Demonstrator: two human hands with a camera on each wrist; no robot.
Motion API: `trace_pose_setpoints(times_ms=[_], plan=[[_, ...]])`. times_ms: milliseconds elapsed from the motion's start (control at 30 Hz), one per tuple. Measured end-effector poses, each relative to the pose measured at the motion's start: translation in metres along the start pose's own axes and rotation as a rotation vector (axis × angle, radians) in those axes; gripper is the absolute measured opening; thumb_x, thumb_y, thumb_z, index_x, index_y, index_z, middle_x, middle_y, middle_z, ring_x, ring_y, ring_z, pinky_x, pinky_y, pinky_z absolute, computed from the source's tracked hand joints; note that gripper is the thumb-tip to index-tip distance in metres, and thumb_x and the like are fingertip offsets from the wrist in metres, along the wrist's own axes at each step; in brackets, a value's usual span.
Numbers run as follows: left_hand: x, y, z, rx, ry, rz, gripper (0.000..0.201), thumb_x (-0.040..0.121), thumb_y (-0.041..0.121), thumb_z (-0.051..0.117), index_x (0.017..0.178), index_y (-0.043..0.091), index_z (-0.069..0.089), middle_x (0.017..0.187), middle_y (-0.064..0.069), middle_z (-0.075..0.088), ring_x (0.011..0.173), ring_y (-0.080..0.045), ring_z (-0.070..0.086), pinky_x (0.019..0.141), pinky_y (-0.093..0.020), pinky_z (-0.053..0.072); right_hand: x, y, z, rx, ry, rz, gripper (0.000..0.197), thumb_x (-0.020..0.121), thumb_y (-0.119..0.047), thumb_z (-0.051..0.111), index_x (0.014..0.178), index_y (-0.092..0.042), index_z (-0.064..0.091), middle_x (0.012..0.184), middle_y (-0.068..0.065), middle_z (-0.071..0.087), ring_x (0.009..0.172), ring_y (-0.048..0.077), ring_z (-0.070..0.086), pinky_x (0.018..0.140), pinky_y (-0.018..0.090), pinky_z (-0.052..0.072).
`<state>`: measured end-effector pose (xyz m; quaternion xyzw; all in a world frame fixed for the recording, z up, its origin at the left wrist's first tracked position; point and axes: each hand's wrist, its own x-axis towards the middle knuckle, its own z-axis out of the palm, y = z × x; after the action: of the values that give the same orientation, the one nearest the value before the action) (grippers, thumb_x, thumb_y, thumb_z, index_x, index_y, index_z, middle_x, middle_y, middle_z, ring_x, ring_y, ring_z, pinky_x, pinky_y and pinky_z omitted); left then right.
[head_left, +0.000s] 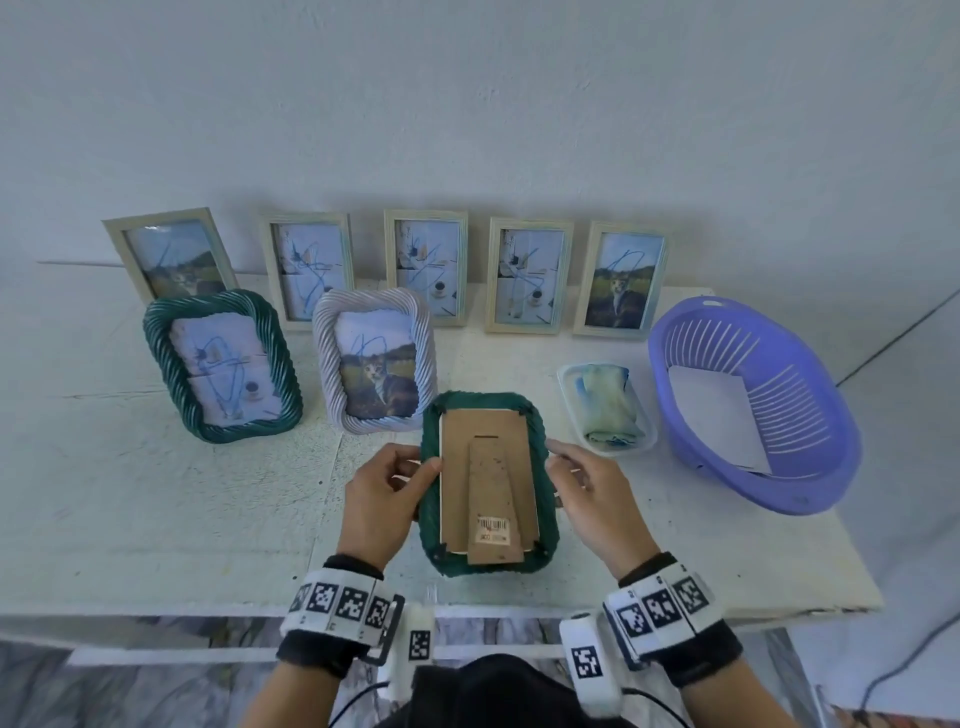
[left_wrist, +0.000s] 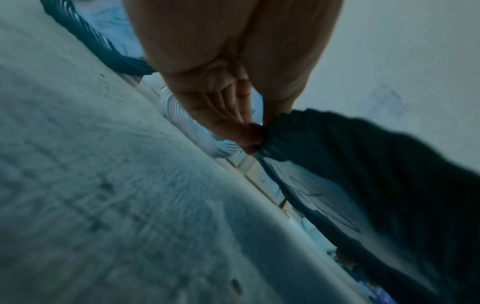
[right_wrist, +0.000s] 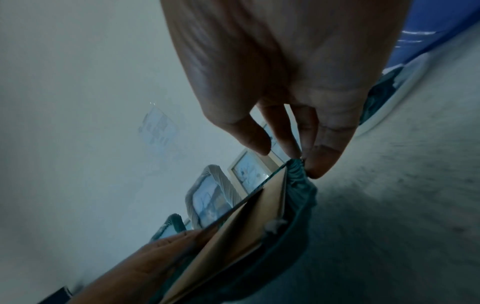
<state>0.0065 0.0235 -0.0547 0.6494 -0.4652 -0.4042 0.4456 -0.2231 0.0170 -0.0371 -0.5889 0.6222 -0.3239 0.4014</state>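
A dark green rope-pattern picture frame (head_left: 540, 441) is held above the white table (head_left: 156, 493), its brown cardboard back (head_left: 488, 467) and folded stand with a barcode sticker facing me. My left hand (head_left: 387, 488) pinches its left edge, thumb on the back. In the left wrist view the left hand (left_wrist: 249, 135) pinches the green frame rim (left_wrist: 337, 160). My right hand (head_left: 587, 483) pinches the right edge. In the right wrist view the right hand (right_wrist: 306, 162) pinches the frame rim (right_wrist: 298, 185), beside the cardboard back (right_wrist: 246, 232).
Another green frame (head_left: 221, 364) and a white rope frame (head_left: 376, 358) with a cat picture stand behind. Several pale wooden frames (head_left: 426, 265) line the wall. A white tray with a folded cloth (head_left: 608, 405) and a purple basket (head_left: 753, 405) holding white paper sit at right.
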Motion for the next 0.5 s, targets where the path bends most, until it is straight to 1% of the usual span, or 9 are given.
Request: trace_pose_setpoints(times_ms=[100, 167, 267, 333, 367, 433, 467, 500], plan=[[0.003, -0.019, 0.005, 0.14, 0.034, -0.003, 0.019, 0.081, 0.027, 0.077, 0.093, 0.02, 0.065, 0.07, -0.002, 0.068, 0.058, -0.019, 0.063, 0.05, -0.034, 0.057, -0.002, 0.01, 0.006, -0.167, -0.069, 0.035, 0.036, 0.099, -0.025, 0.049, 0.132, -0.014, 0.056, 0.122, 0.001, 0.062, 0.095, 0.004, 0.057, 0.086, 0.015, 0.043], [0.003, -0.025, 0.008, 0.192, -0.001, 0.012, 0.012, 0.083, 0.024, 0.075, 0.09, 0.019, 0.066, 0.071, 0.0, 0.068, 0.053, -0.016, 0.063, 0.05, -0.034, 0.057, -0.003, 0.014, 0.007, -0.218, -0.081, 0.068, 0.036, 0.099, -0.025, 0.049, 0.132, -0.012, 0.056, 0.123, 0.004, 0.062, 0.096, 0.007, 0.056, 0.085, 0.014, 0.038], [0.004, -0.029, 0.009, 0.244, -0.057, 0.013, 0.006, 0.084, 0.016, 0.072, 0.087, 0.016, 0.067, 0.07, 0.002, 0.068, 0.044, -0.011, 0.061, 0.045, -0.023, 0.051, -0.002, 0.02, 0.007, -0.241, -0.081, 0.082, 0.035, 0.098, -0.023, 0.049, 0.13, -0.01, 0.058, 0.121, 0.006, 0.063, 0.096, 0.008, 0.055, 0.086, 0.015, 0.037], [0.006, -0.031, 0.009, 0.265, -0.076, -0.004, 0.007, 0.084, 0.015, 0.073, 0.086, 0.016, 0.067, 0.07, 0.002, 0.069, 0.043, -0.012, 0.062, 0.044, -0.021, 0.049, 0.001, 0.023, 0.007, -0.269, -0.08, 0.066, 0.032, 0.098, -0.022, 0.05, 0.126, -0.011, 0.06, 0.118, 0.006, 0.062, 0.093, 0.008, 0.055, 0.082, 0.013, 0.037], [0.007, -0.032, 0.009, 0.276, -0.084, -0.012, 0.008, 0.083, 0.015, 0.073, 0.086, 0.017, 0.066, 0.07, 0.001, 0.069, 0.044, -0.012, 0.062, 0.044, -0.022, 0.05, 0.003, 0.024, 0.007, -0.291, -0.078, 0.048, 0.031, 0.097, -0.022, 0.051, 0.124, -0.011, 0.061, 0.115, 0.007, 0.061, 0.092, 0.009, 0.056, 0.082, 0.014, 0.038], [0.007, -0.034, 0.008, 0.279, -0.097, -0.02, 0.009, 0.082, 0.016, 0.074, 0.085, 0.019, 0.065, 0.068, 0.0, 0.07, 0.045, -0.015, 0.063, 0.044, -0.025, 0.052, 0.009, 0.025, 0.008, -0.366, -0.067, -0.017, 0.029, 0.096, -0.022, 0.051, 0.121, -0.009, 0.062, 0.111, 0.008, 0.06, 0.094, 0.015, 0.059, 0.084, 0.021, 0.043], [0.008, -0.034, 0.007, 0.275, -0.101, -0.025, 0.01, 0.082, 0.017, 0.074, 0.084, 0.02, 0.065, 0.068, 0.001, 0.07, 0.045, -0.015, 0.064, 0.046, -0.027, 0.053, 0.013, 0.025, 0.008, -0.428, -0.07, -0.062, 0.031, 0.096, -0.022, 0.051, 0.123, -0.009, 0.06, 0.111, 0.008, 0.058, 0.098, 0.019, 0.059, 0.086, 0.025, 0.045], [0.008, -0.035, 0.007, 0.272, -0.104, -0.03, 0.01, 0.082, 0.017, 0.075, 0.084, 0.02, 0.065, 0.068, 0.001, 0.07, 0.045, -0.016, 0.064, 0.047, -0.029, 0.054, 0.015, 0.024, 0.009, -0.506, -0.082, -0.112, 0.035, 0.096, -0.023, 0.05, 0.127, -0.009, 0.057, 0.115, 0.007, 0.056, 0.103, 0.021, 0.056, 0.088, 0.028, 0.046]])
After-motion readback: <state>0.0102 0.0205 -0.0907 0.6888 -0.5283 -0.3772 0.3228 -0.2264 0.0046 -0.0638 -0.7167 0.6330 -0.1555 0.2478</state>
